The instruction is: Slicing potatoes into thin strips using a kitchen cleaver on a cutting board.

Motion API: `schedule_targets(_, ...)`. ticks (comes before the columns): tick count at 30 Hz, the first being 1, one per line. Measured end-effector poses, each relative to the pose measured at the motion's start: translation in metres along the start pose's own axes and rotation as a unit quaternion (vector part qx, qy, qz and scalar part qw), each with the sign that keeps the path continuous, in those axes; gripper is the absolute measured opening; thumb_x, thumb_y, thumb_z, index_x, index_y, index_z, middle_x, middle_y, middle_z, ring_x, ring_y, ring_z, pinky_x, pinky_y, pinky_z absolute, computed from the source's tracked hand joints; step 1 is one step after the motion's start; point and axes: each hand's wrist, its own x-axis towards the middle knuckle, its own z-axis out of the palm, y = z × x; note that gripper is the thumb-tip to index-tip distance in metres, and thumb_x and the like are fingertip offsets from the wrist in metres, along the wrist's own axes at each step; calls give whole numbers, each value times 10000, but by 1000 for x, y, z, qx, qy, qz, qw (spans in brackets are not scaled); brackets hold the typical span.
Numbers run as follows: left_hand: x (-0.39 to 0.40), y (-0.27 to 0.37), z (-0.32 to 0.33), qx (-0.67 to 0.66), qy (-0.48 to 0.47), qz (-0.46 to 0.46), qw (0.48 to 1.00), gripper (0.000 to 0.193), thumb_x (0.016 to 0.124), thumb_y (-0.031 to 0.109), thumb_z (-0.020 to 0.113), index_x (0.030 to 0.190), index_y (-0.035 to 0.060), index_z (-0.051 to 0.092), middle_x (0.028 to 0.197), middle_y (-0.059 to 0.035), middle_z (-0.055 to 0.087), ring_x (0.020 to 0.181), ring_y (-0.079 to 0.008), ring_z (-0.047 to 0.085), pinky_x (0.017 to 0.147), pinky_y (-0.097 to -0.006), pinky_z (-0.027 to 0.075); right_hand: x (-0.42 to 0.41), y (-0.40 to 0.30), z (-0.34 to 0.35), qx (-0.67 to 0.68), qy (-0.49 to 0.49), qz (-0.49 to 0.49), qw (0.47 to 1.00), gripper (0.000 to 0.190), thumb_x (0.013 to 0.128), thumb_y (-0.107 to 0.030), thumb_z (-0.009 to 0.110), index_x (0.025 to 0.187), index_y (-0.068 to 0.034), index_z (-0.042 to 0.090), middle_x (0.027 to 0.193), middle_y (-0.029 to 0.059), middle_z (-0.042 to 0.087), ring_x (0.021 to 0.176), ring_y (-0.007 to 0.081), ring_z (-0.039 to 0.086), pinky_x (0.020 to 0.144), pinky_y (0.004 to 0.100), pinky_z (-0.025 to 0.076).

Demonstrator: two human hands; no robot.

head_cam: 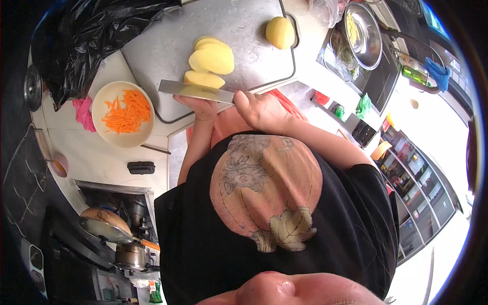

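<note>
My right hand (263, 110) grips the handle of a cleaver-like kitchen knife. The broad metal blade (187, 90) points left over the near side of a metal cutting board (160, 57). My left hand (200, 108) is at the near side of the blade, its fingers partly hidden, so I cannot tell whether they hold anything. Just beyond the blade lies a piece of peeled potato (206, 79), partly covered by it. Behind that, overlapping potato slices (211, 59) lean in a stack. A whole peeled potato (280, 32) rests at the board's far right.
A cream bowl (98, 129) of carrot shreds (127, 112) stands left, near a pink cloth (83, 114). A black plastic bag (91, 34) overlaps the board's far left. At right, a metal bowl (371, 49) sits by the sink. A wok (105, 225) is on the stove at lower left.
</note>
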Motion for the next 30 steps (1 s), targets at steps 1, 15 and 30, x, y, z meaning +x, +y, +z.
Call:
schedule_targets(1, 1, 0, 2, 2, 8, 6, 1000, 588, 946, 536, 527, 1214, 31, 392, 1116, -152, 402, 1020, -326, 425, 869, -442, 343, -1, 0, 2, 6, 4, 3, 1000, 158, 822, -78, 530, 915, 5, 432, 703, 119, 554, 516, 256, 621, 395, 371, 492)
schedule_targets(15, -15, -17, -2, 83, -21, 48, 995, 771, 916, 503, 559, 1362, -25, 218, 1173, -171, 441, 1034, -338, 466, 868, -472, 321, -1, -3, 3, -1, -9, 14, 1000, 134, 835, -88, 517, 910, -9, 441, 671, 104, 545, 503, 235, 627, 379, 364, 480)
schedule_targets(30, -16, -17, 1, 57, -15, 36, 998, 897, 806, 417, 737, 1367, -10, 182, 1166, -165, 464, 1025, -330, 516, 877, -469, 332, 0, -4, -6, -4, -23, 25, 999, 139, 813, -51, 536, 882, 1, 427, 695, 106, 519, 485, 242, 586, 401, 357, 471)
